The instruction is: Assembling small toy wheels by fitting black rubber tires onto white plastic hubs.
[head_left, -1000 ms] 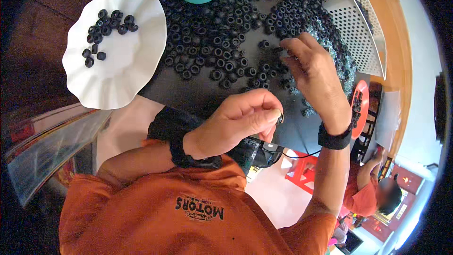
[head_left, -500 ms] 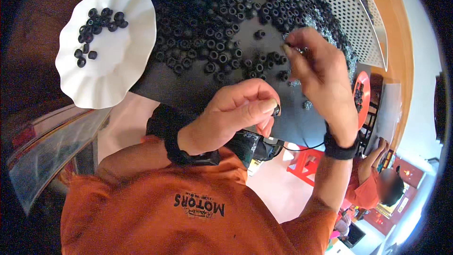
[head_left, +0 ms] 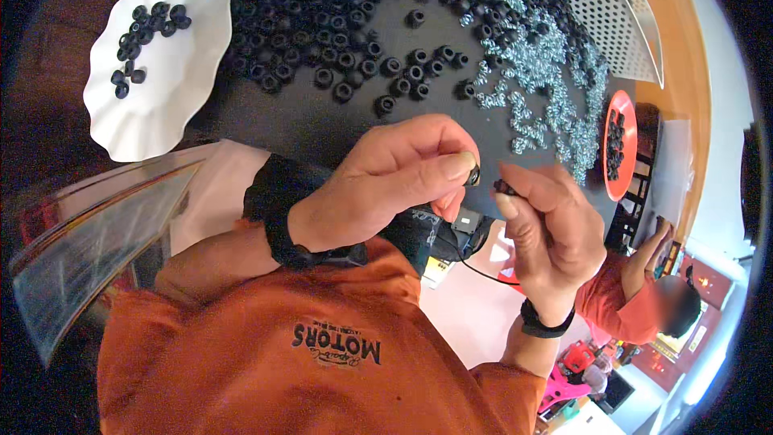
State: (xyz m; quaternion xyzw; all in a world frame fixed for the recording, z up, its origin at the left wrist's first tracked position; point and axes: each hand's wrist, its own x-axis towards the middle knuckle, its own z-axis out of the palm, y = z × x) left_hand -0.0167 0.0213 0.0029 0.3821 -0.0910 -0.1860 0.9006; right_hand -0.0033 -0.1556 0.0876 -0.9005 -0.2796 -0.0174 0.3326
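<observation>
Gripping a dark part (head_left: 505,187), the right hand (head_left: 557,235) has been brought near the left hand (head_left: 386,181), which grips a dark piece (head_left: 474,176).

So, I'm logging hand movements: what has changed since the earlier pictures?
The right hand has come back from the loose black rings toward the left hand, and now shows a small dark piece between thumb and finger. The left hand still pinches a dark part; the white plate still bears its black pieces.

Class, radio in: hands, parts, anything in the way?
Left hand pinching small dark part. Right hand pinching small black piece. No obstruction visible between hands.
</observation>
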